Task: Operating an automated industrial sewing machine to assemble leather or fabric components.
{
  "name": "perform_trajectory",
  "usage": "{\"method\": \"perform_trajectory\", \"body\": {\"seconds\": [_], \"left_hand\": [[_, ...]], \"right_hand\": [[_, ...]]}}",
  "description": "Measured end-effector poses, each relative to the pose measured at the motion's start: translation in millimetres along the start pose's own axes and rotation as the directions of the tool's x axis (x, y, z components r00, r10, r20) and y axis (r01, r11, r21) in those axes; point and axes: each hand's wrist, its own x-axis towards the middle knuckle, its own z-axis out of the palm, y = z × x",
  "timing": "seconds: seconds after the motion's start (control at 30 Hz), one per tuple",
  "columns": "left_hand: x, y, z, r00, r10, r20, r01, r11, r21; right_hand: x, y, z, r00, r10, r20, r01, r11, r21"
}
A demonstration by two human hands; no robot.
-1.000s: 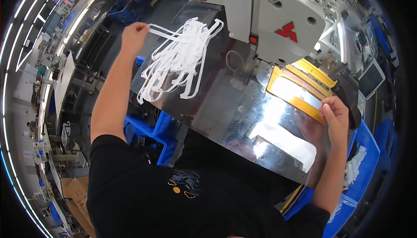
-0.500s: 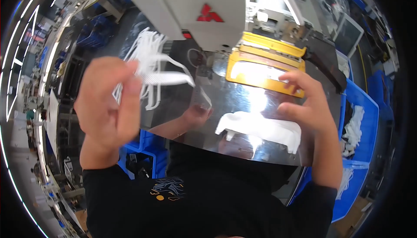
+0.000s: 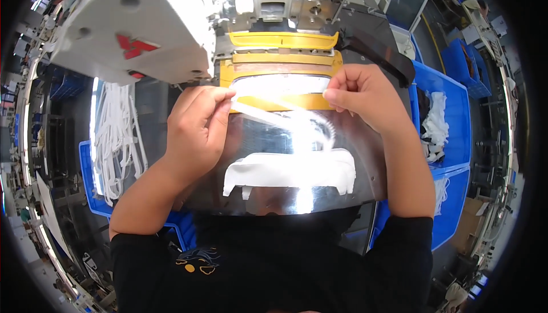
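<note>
My left hand [image 3: 200, 121] pinches a white strap [image 3: 265, 117] at the left front corner of a yellow clamp frame [image 3: 268, 105]. From these fingers the strap runs right and curls over the shiny metal plate, blurred by glare. At the frame's right end is my right hand [image 3: 365, 96], thumb and forefinger pressed together; what they grip, if anything, I cannot make out. White material [image 3: 285, 83] shows inside the frame's opening. Nearer to me, a curved white fabric piece [image 3: 291, 171] lies on the plate [image 3: 262, 199].
A white sewing machine head [image 3: 154, 33] overhangs the left side. White straps [image 3: 117, 136] hang in a bundle at the left. Blue bins [image 3: 456, 124] with white pieces stand at the right. A dark curved bar [image 3: 379, 56] lies beyond my right hand.
My left hand has moved right from the strap bundle, bringing a strap to the yellow frame. My right hand's fingers have closed near the frame's right end. The view has shifted.
</note>
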Motion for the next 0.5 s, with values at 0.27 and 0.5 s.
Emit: {"method": "perform_trajectory", "body": {"seconds": [0.27, 0.5], "left_hand": [[-5.1, -14.0, 8.5, 0.940, -0.319, 0.122, 0.340, 0.901, -0.270], [-15.3, -19.5, 8.1, 0.952, -0.304, 0.045, 0.289, 0.837, -0.464]], "right_hand": [[-1.0, -2.9, 11.6, 1.000, -0.029, 0.004, 0.028, 0.924, -0.381], [-0.2, 1.2, 4.6, 0.997, 0.000, 0.083, 0.036, 0.901, -0.433]]}}
